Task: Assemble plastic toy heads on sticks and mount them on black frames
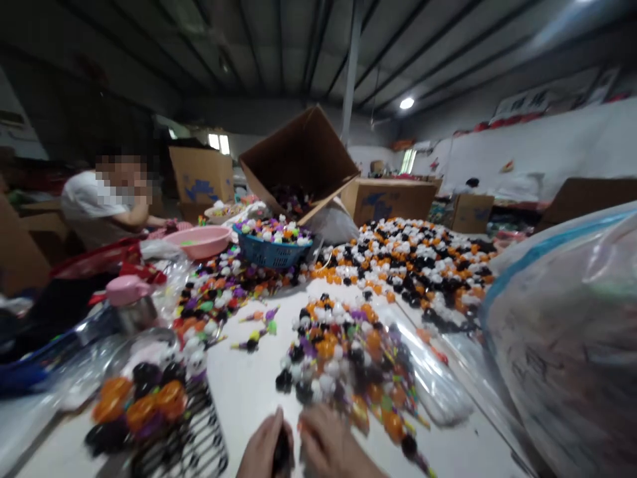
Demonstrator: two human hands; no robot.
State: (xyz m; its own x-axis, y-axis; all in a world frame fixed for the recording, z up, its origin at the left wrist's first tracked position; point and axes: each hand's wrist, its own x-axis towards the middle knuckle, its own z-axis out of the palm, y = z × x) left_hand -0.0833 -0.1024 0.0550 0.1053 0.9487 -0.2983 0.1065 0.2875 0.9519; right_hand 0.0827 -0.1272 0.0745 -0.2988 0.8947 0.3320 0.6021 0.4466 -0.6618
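Note:
My left hand (pixel 263 446) is at the bottom centre, its fingers curled round a dark item (pixel 283 451) that is too blurred to name. Just right of it, my right hand (pixel 326 441) is bent inward, with a small orange spot at its fingertips; what it holds, if anything, is hidden. Beyond both hands lies a heap of small orange, black, white and purple pieces (pixel 326 345), some on thin coloured sticks. A few such sticks (pixel 253 337) lie apart on the white table (pixel 236 378).
A black rack (pixel 199 431) with larger pieces, a pink-lidded flask (pixel 132 302), a blue basket (pixel 273 255), a pink basin (pixel 199 244) and a tipped carton (pixel 303 159) stand around. Clear bags (pixel 432 378) lie right. A big bulging bag (pixel 567 332) flanks the table. Another person (pixel 94 202) sits left.

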